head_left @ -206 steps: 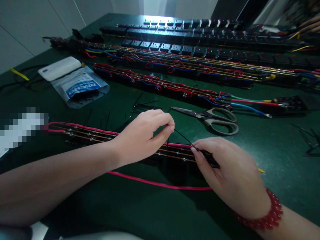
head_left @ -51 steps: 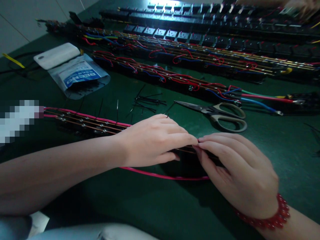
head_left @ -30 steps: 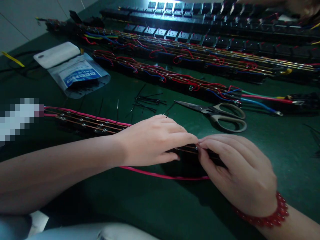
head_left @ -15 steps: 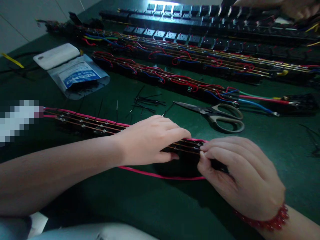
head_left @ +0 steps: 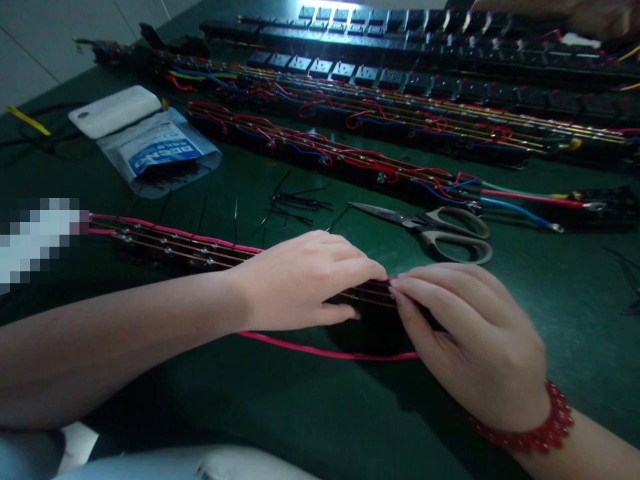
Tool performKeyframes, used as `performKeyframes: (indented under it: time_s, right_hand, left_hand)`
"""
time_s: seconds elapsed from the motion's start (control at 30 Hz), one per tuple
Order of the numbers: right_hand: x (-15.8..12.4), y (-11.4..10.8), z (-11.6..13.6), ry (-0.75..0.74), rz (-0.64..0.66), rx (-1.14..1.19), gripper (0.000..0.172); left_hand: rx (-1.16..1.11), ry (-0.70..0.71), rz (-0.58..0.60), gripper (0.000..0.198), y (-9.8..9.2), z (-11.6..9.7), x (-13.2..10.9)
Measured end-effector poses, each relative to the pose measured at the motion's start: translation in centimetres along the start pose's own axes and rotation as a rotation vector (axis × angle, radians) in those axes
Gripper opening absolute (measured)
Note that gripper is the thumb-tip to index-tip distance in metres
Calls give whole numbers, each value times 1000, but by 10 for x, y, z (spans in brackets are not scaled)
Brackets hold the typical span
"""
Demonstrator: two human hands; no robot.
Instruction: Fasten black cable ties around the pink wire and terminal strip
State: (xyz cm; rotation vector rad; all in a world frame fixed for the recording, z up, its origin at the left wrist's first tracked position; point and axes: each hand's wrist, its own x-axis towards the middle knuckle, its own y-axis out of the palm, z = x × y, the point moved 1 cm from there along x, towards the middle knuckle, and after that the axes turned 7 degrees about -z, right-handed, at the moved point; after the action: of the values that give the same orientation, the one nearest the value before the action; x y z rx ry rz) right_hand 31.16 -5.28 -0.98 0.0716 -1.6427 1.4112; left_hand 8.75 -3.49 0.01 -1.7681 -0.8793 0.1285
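Slippage of the pink wire [head_left: 220, 242] could, judging by the head view, be caused if the closed fingertips of the right hand [head_left: 480, 340] (contents hidden) were loosened. Beneath the fingers the black conductor strip [head_left: 160, 250] is seen, copper-striped, silver-dotted; over it the left hand [head_left: 313, 280] is cupped, thumb apart, hold unclear.

A dark green table [head_left: 320, 407] fills most of the view, its left edge slanting past a grey surface [head_left: 55, 40] with thin straight seams, wall or floor unclear, while white glare [head_left: 340, 5] brightens the far side and the near part lies dim.
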Motion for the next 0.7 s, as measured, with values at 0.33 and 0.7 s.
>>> performKeyframes:
  time_s: [0.33,0.7]
  right_hand:
    - [-1,-3,0,-54,3,-12,18]
    - [-2,-9,4,-48,-102,22,28]
  left_hand:
    - [209,94,-27,25,1,-5,2]
    - [164,52,-10,23,1,-5,3]
